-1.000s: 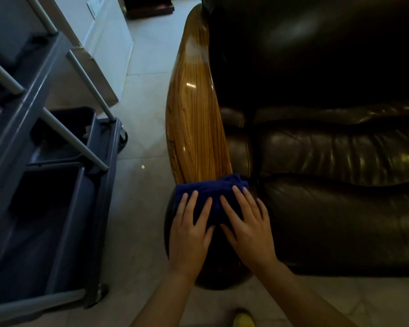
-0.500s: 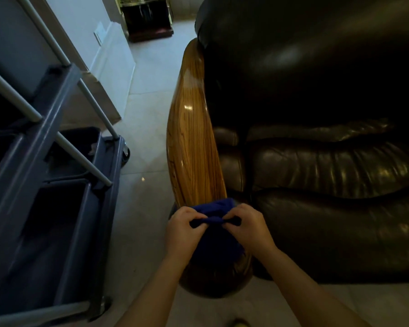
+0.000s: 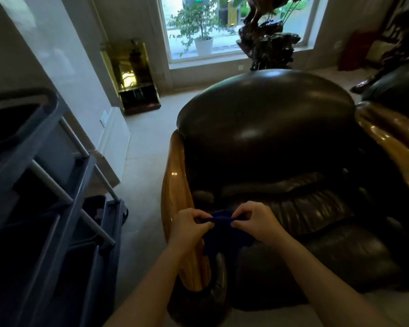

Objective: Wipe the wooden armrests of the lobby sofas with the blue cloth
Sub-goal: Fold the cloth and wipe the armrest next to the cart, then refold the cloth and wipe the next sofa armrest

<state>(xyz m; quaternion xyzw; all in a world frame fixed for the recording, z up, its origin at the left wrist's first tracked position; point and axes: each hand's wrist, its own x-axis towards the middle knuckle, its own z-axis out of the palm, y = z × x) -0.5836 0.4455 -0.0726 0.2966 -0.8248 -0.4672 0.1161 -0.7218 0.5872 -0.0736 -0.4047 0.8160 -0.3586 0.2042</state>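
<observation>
The blue cloth hangs bunched between my two hands, lifted just above the front end of the sofa's left wooden armrest. My left hand pinches its left edge and my right hand pinches its right edge. The armrest is glossy, striped light wood that curves along the dark leather sofa. A second wooden armrest runs down the sofa's right side.
A grey cleaning cart with metal rails stands close on the left, leaving a narrow strip of tiled floor beside the armrest. Behind the sofa are a window, a potted plant, a dark carved stand and a gold display case.
My hands went from lying flat on the cloth on the armrest to pinching its edges and lifting it. My view has tilted up, so the room behind the sofa now shows.
</observation>
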